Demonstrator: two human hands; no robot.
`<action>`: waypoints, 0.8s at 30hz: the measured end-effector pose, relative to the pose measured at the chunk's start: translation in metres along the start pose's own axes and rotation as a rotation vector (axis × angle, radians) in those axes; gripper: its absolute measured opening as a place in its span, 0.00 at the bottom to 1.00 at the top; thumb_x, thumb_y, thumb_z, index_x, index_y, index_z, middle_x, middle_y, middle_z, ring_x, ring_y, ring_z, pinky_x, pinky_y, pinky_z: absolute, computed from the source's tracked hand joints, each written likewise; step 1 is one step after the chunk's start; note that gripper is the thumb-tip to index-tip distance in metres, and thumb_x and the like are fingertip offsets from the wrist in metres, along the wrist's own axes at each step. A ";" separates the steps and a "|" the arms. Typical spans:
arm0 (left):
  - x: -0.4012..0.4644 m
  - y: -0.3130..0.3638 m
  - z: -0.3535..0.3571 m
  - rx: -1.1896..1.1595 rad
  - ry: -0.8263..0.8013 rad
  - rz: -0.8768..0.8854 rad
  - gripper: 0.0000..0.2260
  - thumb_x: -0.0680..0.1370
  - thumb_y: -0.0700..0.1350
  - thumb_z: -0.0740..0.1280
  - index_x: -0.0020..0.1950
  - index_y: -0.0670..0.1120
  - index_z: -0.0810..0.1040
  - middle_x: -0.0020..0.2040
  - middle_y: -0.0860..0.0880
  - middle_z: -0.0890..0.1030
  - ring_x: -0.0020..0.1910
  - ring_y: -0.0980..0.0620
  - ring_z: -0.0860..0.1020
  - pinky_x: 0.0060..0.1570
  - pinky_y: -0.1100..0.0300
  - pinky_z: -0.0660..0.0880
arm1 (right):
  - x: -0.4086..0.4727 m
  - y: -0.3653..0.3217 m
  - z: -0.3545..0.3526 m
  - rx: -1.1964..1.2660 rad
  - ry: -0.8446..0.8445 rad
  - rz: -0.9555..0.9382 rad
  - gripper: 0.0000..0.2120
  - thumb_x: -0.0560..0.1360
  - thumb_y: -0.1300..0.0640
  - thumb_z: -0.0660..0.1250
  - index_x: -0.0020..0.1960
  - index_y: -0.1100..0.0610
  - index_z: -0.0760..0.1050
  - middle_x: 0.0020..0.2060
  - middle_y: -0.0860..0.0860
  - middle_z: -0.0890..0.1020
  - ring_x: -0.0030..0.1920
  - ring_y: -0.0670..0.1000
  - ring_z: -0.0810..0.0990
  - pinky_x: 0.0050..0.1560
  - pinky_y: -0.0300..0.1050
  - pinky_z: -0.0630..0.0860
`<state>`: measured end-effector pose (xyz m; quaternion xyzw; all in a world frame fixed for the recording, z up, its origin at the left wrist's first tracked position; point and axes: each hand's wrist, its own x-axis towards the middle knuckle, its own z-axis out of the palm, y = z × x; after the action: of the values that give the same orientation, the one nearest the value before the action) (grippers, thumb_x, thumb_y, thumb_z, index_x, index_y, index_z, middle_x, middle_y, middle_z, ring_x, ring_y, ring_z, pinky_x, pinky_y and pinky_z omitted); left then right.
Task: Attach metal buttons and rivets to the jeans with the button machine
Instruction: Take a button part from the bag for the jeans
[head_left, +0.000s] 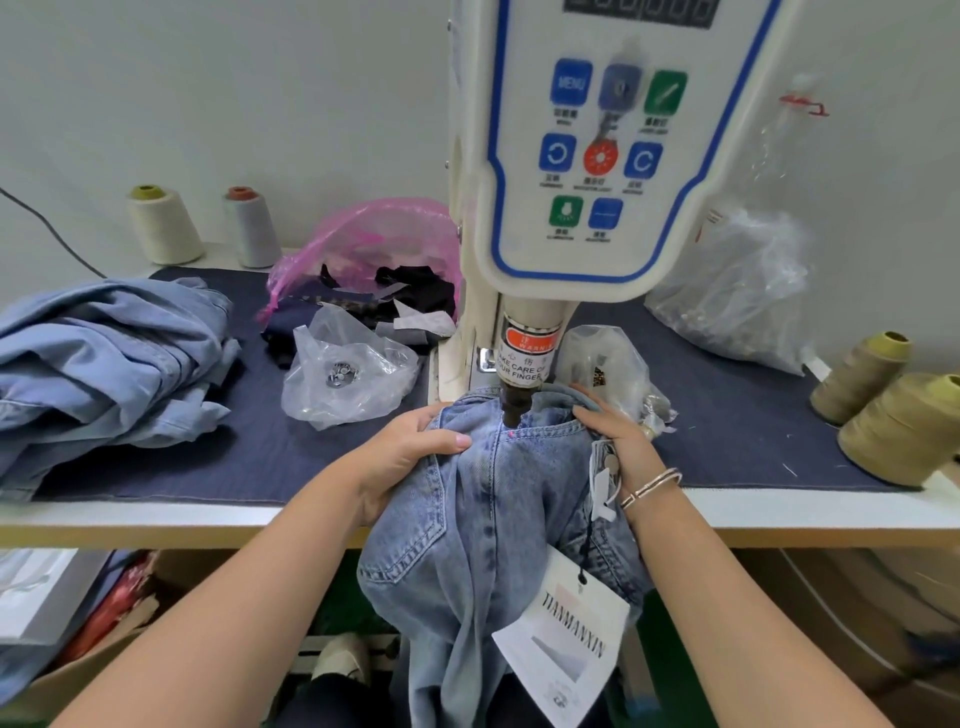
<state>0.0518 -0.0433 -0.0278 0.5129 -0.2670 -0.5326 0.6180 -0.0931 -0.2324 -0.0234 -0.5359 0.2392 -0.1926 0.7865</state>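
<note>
Nearest hung a paper tag (563, 644) from the jeans (498, 499), draped over the tabletop's (208, 512) front edge under the button machine's (582, 156) punch (514, 408). Left hand (410, 447) and right hand (618, 441) each gripped bunched denim beside it. Farther back, a clear bag (348, 374) held metal buttons (340, 373); a pink bag (363, 249) held dark fabric scraps (410, 291).

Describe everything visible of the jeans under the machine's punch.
The jeans are light-blue washed denim with darker stitched seams. Their top edge lies bunched under the button machine's punch, where a small pink dot shows on the fabric. The rest hangs off the table edge. The left hand and right hand grip them either side; a white hang tag dangles from them.
</note>
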 end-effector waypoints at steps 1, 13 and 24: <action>0.000 0.000 0.000 0.005 0.004 0.000 0.22 0.69 0.40 0.71 0.63 0.44 0.78 0.57 0.38 0.82 0.52 0.41 0.83 0.49 0.51 0.79 | 0.000 0.000 0.000 0.008 -0.002 -0.003 0.18 0.78 0.70 0.53 0.67 0.65 0.67 0.46 0.53 0.80 0.38 0.43 0.84 0.38 0.33 0.78; 0.000 -0.002 -0.001 0.039 0.030 0.016 0.30 0.64 0.46 0.75 0.66 0.45 0.76 0.57 0.39 0.82 0.53 0.41 0.82 0.51 0.50 0.78 | -0.004 0.004 -0.001 0.151 0.007 -0.013 0.14 0.78 0.68 0.54 0.58 0.58 0.74 0.45 0.53 0.84 0.45 0.51 0.83 0.56 0.45 0.75; -0.001 -0.002 -0.003 0.086 0.041 0.012 0.30 0.65 0.46 0.75 0.66 0.46 0.75 0.58 0.40 0.82 0.55 0.40 0.82 0.54 0.47 0.78 | -0.006 0.006 -0.003 0.132 0.014 0.019 0.16 0.77 0.68 0.56 0.61 0.61 0.73 0.51 0.58 0.81 0.51 0.56 0.79 0.63 0.51 0.70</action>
<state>0.0531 -0.0417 -0.0306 0.5485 -0.2799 -0.5062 0.6038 -0.0989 -0.2292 -0.0286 -0.4794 0.2365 -0.2044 0.8200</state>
